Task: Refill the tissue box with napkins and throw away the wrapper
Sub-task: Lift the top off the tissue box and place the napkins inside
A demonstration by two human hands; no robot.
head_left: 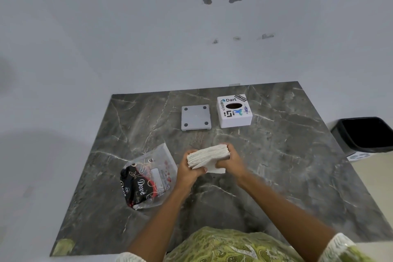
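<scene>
A thick stack of white napkins (209, 155) is held above the middle of the dark marble table (287, 155). My left hand (188, 173) grips its left end and my right hand (230, 160) grips its right end. The white tissue box (234, 112), covered in stickers and with an oval slot on top, stands at the back of the table. Its grey base plate (195, 118) lies separately to the left of the box. The opened plastic wrapper (146, 178), clear with black and red print, lies flat on the table left of my hands.
A black waste bin (365, 134) stands on the floor beyond the table's right edge. A white wall runs behind the table. My green patterned clothing (223, 244) fills the bottom of the view.
</scene>
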